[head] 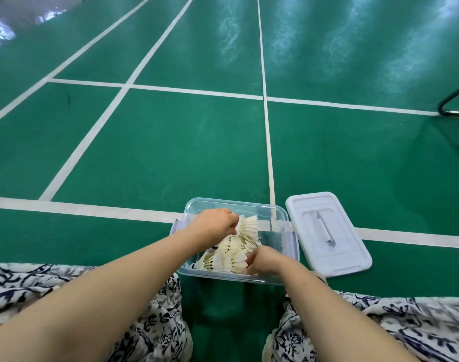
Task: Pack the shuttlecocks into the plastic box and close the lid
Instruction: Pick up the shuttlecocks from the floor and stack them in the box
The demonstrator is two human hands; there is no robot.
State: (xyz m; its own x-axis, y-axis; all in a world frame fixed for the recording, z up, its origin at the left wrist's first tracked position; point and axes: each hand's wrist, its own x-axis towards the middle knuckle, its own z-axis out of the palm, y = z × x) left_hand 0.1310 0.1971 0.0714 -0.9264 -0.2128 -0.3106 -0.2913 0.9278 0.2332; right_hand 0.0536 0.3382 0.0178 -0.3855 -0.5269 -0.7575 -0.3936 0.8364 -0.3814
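Entry: you are mid-pack. The clear plastic box [238,205] sits on the green court floor [170,152] between your knees, at roughly 6 o'clock in the head view. Its white lid [327,233] lies flat on the floor just beside it, at 3 o'clock from the box, top side up with a slim handle along its middle.

Your left hand [215,226] is closed on a shuttlecock [248,226], fingers pinched at the cork end, feather skirt pointing toward 3 o'clock above the far half of the box. Your right hand [265,259] is down inside the near right corner, against the pile of shuttlecocks [225,259]; I cannot tell whether its fingers are curled on one or just pressing.

Materials: the box wall is thin, see-through and glossy, with rounded corners. The feathers are off-white, stiff-looking, fanned in cones, and probably easy to crush. The lid is opaque, moulded and ribbed.

To do this step well, lower the held shuttlecock cork-first and nest it into another's skirt rather than dropping it sideways. Use your right hand to steady the pile, not to squash it. Keep everything below the rim so the lid can seat evenly.
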